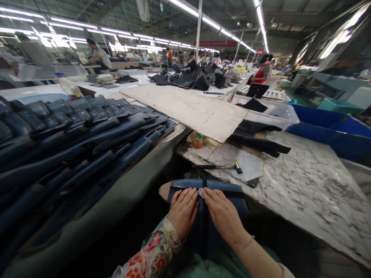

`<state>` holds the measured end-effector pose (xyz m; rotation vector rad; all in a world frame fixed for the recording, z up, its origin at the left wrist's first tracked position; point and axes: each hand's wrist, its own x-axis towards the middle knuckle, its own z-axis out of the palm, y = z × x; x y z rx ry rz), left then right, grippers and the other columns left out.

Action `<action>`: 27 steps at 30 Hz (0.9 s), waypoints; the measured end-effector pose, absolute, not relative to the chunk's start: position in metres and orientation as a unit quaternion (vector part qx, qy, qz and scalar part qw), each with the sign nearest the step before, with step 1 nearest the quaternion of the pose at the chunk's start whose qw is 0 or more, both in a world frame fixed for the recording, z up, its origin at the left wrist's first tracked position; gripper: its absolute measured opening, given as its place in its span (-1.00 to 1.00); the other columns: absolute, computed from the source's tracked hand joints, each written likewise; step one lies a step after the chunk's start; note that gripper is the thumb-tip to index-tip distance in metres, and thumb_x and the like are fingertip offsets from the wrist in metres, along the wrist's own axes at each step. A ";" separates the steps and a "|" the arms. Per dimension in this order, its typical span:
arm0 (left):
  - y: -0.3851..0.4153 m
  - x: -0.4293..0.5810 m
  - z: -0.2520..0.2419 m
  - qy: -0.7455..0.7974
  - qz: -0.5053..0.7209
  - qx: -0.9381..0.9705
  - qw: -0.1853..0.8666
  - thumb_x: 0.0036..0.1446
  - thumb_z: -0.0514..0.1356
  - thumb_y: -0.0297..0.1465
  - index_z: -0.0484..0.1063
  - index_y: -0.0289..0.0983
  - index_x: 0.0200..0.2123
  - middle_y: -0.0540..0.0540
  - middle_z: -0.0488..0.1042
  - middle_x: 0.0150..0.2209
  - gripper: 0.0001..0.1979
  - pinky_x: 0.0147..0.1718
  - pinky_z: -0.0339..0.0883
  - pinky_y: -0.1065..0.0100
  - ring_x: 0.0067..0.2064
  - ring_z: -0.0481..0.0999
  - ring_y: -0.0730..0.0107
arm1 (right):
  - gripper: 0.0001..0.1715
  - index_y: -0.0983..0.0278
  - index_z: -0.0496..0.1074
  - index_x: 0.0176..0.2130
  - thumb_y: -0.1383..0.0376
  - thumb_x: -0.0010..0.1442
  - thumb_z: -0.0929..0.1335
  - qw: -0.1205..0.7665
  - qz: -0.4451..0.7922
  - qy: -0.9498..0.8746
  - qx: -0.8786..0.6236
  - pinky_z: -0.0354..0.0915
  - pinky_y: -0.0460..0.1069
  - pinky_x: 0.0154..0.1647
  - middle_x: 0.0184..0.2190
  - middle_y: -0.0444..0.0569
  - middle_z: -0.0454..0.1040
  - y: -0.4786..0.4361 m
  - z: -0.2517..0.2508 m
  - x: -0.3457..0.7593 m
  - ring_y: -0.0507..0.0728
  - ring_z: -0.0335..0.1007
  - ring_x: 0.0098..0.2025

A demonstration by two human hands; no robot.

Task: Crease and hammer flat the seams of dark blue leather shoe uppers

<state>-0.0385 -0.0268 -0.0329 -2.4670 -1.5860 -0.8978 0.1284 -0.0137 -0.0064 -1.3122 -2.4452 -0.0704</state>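
Observation:
A dark blue leather-like piece [214,188] lies over my lap, crossed by a black strip [205,216] down its middle. Its left tip shows a beige, pale underside. My left hand [183,211] rests on it left of the strip, fingers close together and bent against it, thumb hidden. On the other side, my right hand [222,212] pinches a small translucent whitish piece [201,192] at its fingertips, held against the strip. What exactly this small piece is, I cannot make out.
Rows of dark blue leather pieces [72,143] cover the left table. Ahead lie a hammer [236,166], a small orange bottle with a green cap [198,141], a cream sheet [185,108] and black pieces [257,141]. A worn marbled tabletop [313,185] and blue bin [327,133] stand right.

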 end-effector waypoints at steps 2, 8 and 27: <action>-0.027 -0.044 -0.031 -0.521 -0.284 -0.804 0.042 0.20 -0.03 -0.42 0.35 -0.27 0.00 -0.10 0.44 0.00 -0.67 0.04 0.06 0.21 0.03 0.36 0.28 | -0.58 0.32 0.38 0.00 0.49 0.19 0.18 0.176 -0.014 -0.867 -0.466 0.32 0.07 0.00 -0.03 0.05 0.41 -0.012 -0.005 0.121 0.16 0.29 -0.04; -0.026 -0.064 -0.028 -0.536 -0.266 -0.799 0.062 0.20 -0.03 -0.42 0.38 -0.26 -0.02 -0.12 0.47 -0.04 -0.67 0.01 0.12 0.23 -0.01 0.40 0.28 | -0.60 0.36 0.36 0.01 0.50 0.18 0.21 0.149 0.039 -0.874 -0.460 0.31 0.03 0.00 -0.01 0.03 0.39 -0.003 0.007 0.098 0.15 0.26 -0.03; -0.034 -0.112 -0.040 -0.590 -0.254 -0.760 0.096 0.21 -0.05 -0.39 0.37 -0.24 -0.01 -0.12 0.45 -0.02 -0.66 -0.02 0.16 0.19 -0.02 0.41 0.27 | -0.56 0.35 0.32 0.04 0.50 0.15 0.23 0.150 0.025 -0.897 -0.415 0.36 0.02 -0.12 0.02 0.04 0.36 0.006 -0.004 0.044 0.16 0.26 -0.06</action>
